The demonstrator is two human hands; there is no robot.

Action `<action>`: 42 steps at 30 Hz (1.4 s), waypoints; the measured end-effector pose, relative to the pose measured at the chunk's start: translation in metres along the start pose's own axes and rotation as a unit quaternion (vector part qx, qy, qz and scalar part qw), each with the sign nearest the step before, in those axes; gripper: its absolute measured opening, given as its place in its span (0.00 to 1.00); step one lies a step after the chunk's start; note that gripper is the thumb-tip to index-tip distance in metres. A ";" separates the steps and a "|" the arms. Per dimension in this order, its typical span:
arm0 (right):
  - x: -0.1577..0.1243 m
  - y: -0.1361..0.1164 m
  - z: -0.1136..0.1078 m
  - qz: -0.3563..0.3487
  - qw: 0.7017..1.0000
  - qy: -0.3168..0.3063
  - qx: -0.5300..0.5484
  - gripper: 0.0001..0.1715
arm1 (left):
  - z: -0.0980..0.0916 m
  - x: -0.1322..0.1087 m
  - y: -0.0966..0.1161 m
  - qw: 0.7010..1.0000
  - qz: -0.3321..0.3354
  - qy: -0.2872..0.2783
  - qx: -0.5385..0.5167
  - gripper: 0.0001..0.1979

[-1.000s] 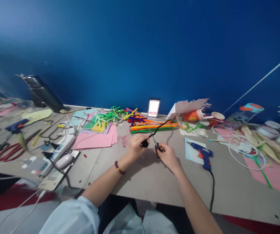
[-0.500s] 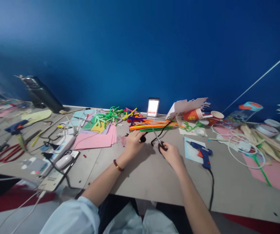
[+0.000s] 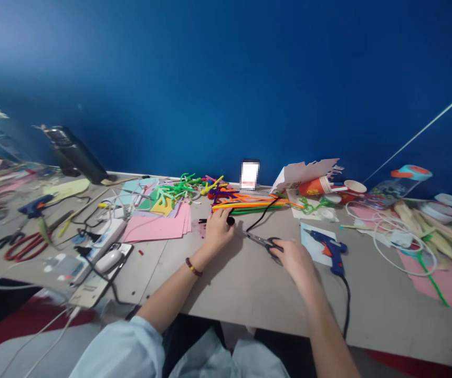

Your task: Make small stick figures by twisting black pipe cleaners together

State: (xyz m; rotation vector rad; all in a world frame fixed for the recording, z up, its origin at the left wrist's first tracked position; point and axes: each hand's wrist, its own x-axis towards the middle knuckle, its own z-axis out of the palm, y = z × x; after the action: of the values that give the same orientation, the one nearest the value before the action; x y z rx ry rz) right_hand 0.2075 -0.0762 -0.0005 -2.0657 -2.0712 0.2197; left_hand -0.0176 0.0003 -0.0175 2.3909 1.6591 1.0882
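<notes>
The right hand [image 3: 294,257] has come down and out to the side since a second ago: the small black-handled scissors [image 3: 267,242] that were raised between the hands now lie low on the grey counter [image 3: 249,289], blades pointing left, the fingers closed over the handle loops. The left hand [image 3: 217,231] has slid toward the heap of bright pipe cleaners [image 3: 245,203], its fingers pinched on a small black pompom-like piece [image 3: 230,221] from which a thin black pipe cleaner [image 3: 263,211] trails. The cutting seems finished; the blue glue gun [image 3: 328,247] sits just beside.
</notes>
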 end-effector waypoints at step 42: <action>-0.001 -0.047 0.019 -0.039 0.890 0.156 0.427 0.12 | -0.002 -0.013 0.027 0.971 0.187 0.003 0.147 0.12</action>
State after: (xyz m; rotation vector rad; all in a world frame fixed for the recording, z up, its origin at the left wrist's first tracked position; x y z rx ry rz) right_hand 0.1576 -0.0765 -0.0078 -1.3593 -1.4588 0.6112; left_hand 0.0006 -0.0230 -0.0126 2.9840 1.4982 0.9398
